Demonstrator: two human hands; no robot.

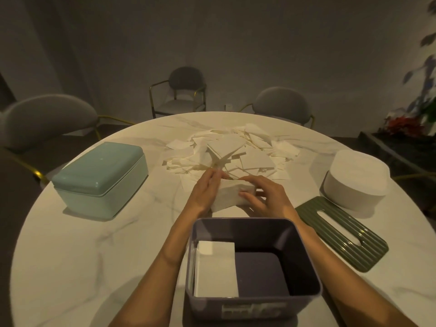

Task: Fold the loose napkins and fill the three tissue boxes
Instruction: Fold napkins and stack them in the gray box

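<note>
two hands meet over one napkin [232, 193] just beyond the open purple box [306, 253], and that is where i am working now. my left hand [204, 193] grips the napkin's left edge, fingers curled up around it near the top corner. my right hand [266, 197] holds the right side, thumb under and fingers [250, 179] bent over the top edge, so both sets of fingers are clamped on the same white sheet. the napkin sits slightly raised off the bench [82, 256]; i cannot tell whether its lower edge touches the surface.

the purple box stands at the near edge of the bench, lid off, with a neat stack of folded napkins [215, 270] filling its left half and the right half showing bare floor. its green ribbed lid [342, 234] lies flat toward the right edge, slot facing up. just beyond that lid a round white box [356, 182] stands closed. toward the left edge a teal box [101, 178] sits with its lid on.

past my hands, toward the far edge, the loose napkins [236, 152] lie in a wide messy heap, some flat, some overlapping at angles. three grey chairs [184, 90] stand beyond the bench's far edge, and a plant [420, 74] shows at the far right.
</note>
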